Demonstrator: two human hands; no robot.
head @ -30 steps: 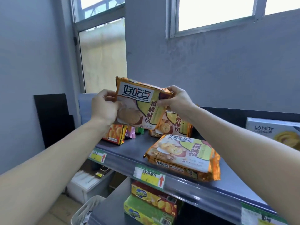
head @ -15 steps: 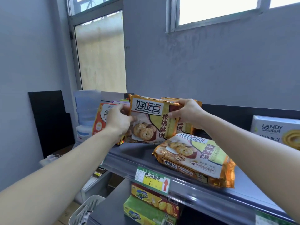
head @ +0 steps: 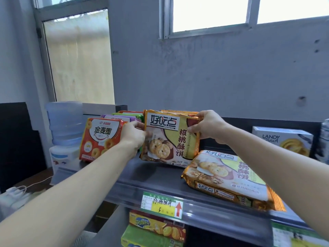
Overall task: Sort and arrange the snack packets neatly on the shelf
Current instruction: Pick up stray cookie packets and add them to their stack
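Left hand and right hand fingers clamp one upright walnut-cookie packet on the shelf; one flat packet lies below the right fingers, one red packet beside the left.

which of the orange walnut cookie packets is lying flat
The walnut cookie packet at the front right of the shelf, face up and untouched. The others stand upright behind it; the left hand and right hand hold the front upright packet.

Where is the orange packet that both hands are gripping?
Head view, centre: the orange packet stands upright on the shelf between the left hand and right hand, just right of the red packet and behind-left of the flat-lying packet.
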